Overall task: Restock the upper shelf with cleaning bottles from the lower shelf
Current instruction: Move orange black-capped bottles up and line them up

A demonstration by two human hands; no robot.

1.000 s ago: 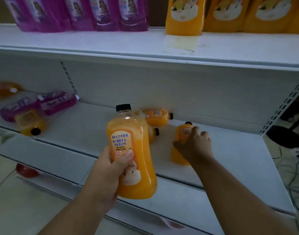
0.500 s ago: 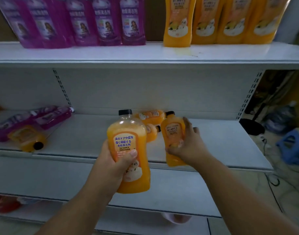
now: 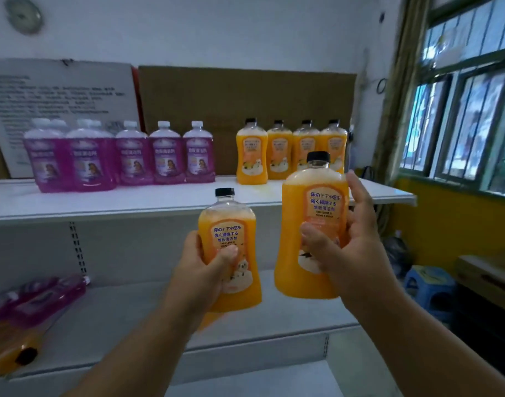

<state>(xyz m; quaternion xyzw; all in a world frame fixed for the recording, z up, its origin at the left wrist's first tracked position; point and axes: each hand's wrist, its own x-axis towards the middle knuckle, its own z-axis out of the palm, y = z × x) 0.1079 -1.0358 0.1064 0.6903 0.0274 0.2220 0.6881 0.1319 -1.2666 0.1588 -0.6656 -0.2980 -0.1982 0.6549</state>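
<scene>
My left hand (image 3: 201,270) grips an upright orange bottle with a black cap (image 3: 229,224) in front of the shelf unit. My right hand (image 3: 351,245) grips a second orange bottle (image 3: 308,202), held upright and a little higher, level with the upper shelf (image 3: 148,199) edge. On the upper shelf stand several orange bottles (image 3: 277,150) at the right and several purple bottles (image 3: 136,156) at the left. On the lower shelf (image 3: 125,313), at the far left, purple bottles (image 3: 42,299) and an orange bottle (image 3: 10,348) lie on their sides.
A white notice board (image 3: 62,101) and brown cardboard (image 3: 245,96) lean on the wall behind the upper shelf. A window (image 3: 469,110) is on the right wall. A blue stool (image 3: 429,285) and a wooden bench (image 3: 489,276) stand on the floor at the right.
My right hand has lifted its orange bottle off the lower shelf and raised it to upper-shelf height. My left hand has raised its bottle too, and my view has tilted up.
</scene>
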